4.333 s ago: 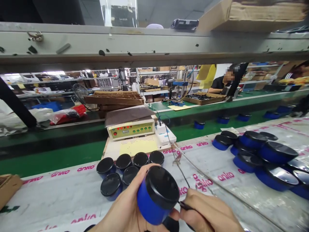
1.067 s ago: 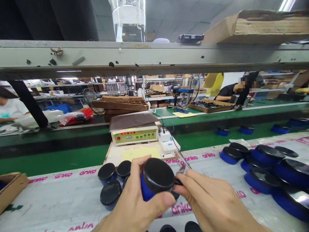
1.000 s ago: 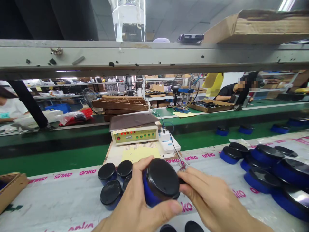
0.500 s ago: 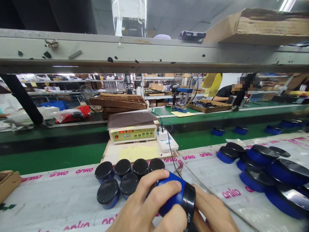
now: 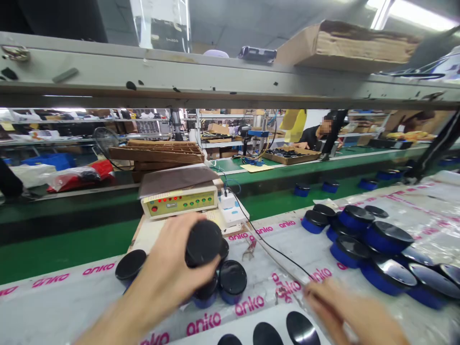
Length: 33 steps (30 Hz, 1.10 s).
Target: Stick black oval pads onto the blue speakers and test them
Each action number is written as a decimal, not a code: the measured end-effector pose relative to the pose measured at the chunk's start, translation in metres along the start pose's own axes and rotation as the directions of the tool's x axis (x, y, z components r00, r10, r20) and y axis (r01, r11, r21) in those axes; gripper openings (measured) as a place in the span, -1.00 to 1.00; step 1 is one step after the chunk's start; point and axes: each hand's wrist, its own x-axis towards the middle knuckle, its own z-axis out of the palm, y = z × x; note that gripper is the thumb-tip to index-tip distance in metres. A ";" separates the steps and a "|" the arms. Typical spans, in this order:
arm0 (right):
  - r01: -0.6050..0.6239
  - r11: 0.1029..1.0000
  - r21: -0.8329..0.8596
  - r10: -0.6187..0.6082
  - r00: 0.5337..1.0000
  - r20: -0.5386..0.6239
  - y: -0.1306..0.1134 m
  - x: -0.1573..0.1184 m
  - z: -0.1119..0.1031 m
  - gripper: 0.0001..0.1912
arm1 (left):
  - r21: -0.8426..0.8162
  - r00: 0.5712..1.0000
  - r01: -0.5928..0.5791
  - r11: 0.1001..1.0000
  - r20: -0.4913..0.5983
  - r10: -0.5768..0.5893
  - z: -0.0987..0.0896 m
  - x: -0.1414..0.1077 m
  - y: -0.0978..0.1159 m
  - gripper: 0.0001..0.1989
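My left hand (image 5: 172, 258) grips a round black-topped device (image 5: 204, 243) by its sides, above the front of the bench. More of these round blue devices with glossy black tops stand close around it, one at the left (image 5: 131, 266) and another at the right (image 5: 233, 281). My right hand (image 5: 348, 306), blurred by motion, is low on the right, close to a white sheet (image 5: 247, 318) carrying black discs (image 5: 266, 334). Its fingers are too smeared to tell what they hold, if anything.
A control box (image 5: 181, 199) with lit buttons and a white power adapter (image 5: 230, 211) stand behind the devices. A cable (image 5: 273, 247) crosses the bench. Black-and-blue devices (image 5: 388, 237) pile up at the right. A shelf beam (image 5: 215, 79) spans overhead. Another person (image 5: 316, 136) sits across the green conveyor (image 5: 266, 191).
Both hands were together around a blue device marked OFF. Now the left holds a device over the group, and the right has moved apart to the right. The view has turned right.
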 end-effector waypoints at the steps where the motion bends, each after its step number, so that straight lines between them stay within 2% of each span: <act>1: -0.156 0.986 -0.061 0.156 0.988 0.001 0.015 0.004 -0.008 -0.83 | -0.028 0.996 0.085 0.996 -0.014 -0.086 0.004 0.010 -0.002 -0.50; 2: -0.342 0.930 -0.132 0.344 0.939 -0.007 0.031 0.011 -0.016 -0.76 | -0.081 0.992 0.128 0.988 0.029 -0.126 0.012 0.019 -0.003 -0.51; 3: -0.527 0.822 -0.215 0.537 0.843 -0.012 0.048 0.020 -0.021 -0.67 | -0.145 0.987 0.141 0.979 0.103 -0.127 0.022 0.028 -0.004 -0.50; 4: -0.617 0.737 -0.277 0.637 0.770 -0.021 0.066 0.031 -0.023 -0.62 | -0.198 0.974 0.152 0.968 0.197 -0.112 0.035 0.035 -0.005 -0.49; 6: -0.671 0.641 -0.373 0.721 0.693 -0.009 0.100 0.050 -0.019 -0.63 | -0.241 0.939 0.172 0.955 0.334 -0.085 0.063 0.045 -0.009 -0.49; 7: -0.697 0.577 -0.425 0.765 0.643 -0.016 0.115 0.057 -0.013 -0.64 | -0.236 0.921 0.190 0.953 0.380 -0.089 0.076 0.047 -0.012 -0.48; 9: -0.712 0.497 -0.496 0.820 0.573 -0.001 0.139 0.063 0.006 -0.71 | -0.213 0.887 0.237 0.948 0.446 -0.121 0.096 0.049 -0.022 -0.47; 10: -0.713 0.471 -0.520 0.836 0.548 0.006 0.148 0.063 0.015 -0.72 | -0.205 0.873 0.257 0.944 0.468 -0.136 0.102 0.049 -0.027 -0.46; 12: -0.705 0.465 -0.536 0.846 0.531 0.036 0.157 0.059 0.031 -0.71 | -0.201 0.856 0.292 0.935 0.492 -0.162 0.105 0.048 -0.034 -0.39; 15: -0.690 0.538 -0.484 0.826 0.546 0.139 0.152 0.058 0.040 -0.72 | -0.259 0.872 0.292 0.921 0.468 -0.145 0.093 0.049 -0.030 -0.32; 17: -0.676 0.629 -0.383 0.776 0.579 0.251 0.133 0.064 0.036 -0.70 | -0.323 0.893 0.279 0.904 0.432 -0.121 0.082 0.050 -0.017 -0.36; 18: -0.663 0.680 -0.313 0.733 0.604 0.314 0.119 0.069 0.033 -0.67 | -0.391 0.894 0.312 0.866 0.431 -0.127 0.077 0.051 -0.009 -0.39; 19: -0.644 0.728 -0.235 0.679 0.631 0.374 0.102 0.074 0.028 -0.63 | -0.484 0.881 0.374 0.791 0.451 -0.141 0.072 0.051 0.000 -0.41; 20: -0.616 0.774 -0.144 0.611 0.667 0.426 0.083 0.079 0.023 -0.61 | -0.584 0.858 0.450 0.676 0.491 -0.147 0.068 0.051 0.007 -0.40; 22: -0.540 0.840 0.047 0.458 0.754 0.471 0.044 0.087 0.010 -0.62 | -0.716 0.793 0.589 0.374 0.601 -0.098 0.059 0.048 0.019 -0.39; 23: -0.475 0.866 0.159 0.368 0.819 0.440 0.026 0.089 0.003 -0.65 | -0.735 0.765 0.634 0.240 0.641 -0.058 0.055 0.045 0.023 -0.41; 24: -0.407 0.885 0.227 0.301 0.871 0.389 0.010 0.089 -0.003 -0.68 | -0.735 0.746 0.662 0.144 0.665 -0.035 0.049 0.040 0.025 -0.45; 26: -0.264 0.915 0.305 0.186 0.947 0.261 -0.013 0.087 -0.014 -0.72 | -0.723 0.721 0.691 -0.003 0.690 -0.069 0.038 0.030 0.025 -0.51; 29: -0.091 0.946 0.311 0.042 0.986 0.161 -0.030 0.080 -0.020 -0.79 | -0.713 0.687 0.687 -0.142 0.701 -0.191 0.021 0.015 0.023 -0.50; 31: -0.003 0.944 0.330 -0.044 0.990 0.136 -0.036 0.076 -0.017 -0.79 | -0.720 0.683 0.675 -0.160 0.692 -0.234 0.013 0.009 0.022 -0.50; 33: 0.035 0.934 0.357 -0.085 0.988 0.127 -0.039 0.075 -0.011 -0.75 | -0.741 0.697 0.656 -0.145 0.668 -0.261 0.010 0.005 0.025 -0.52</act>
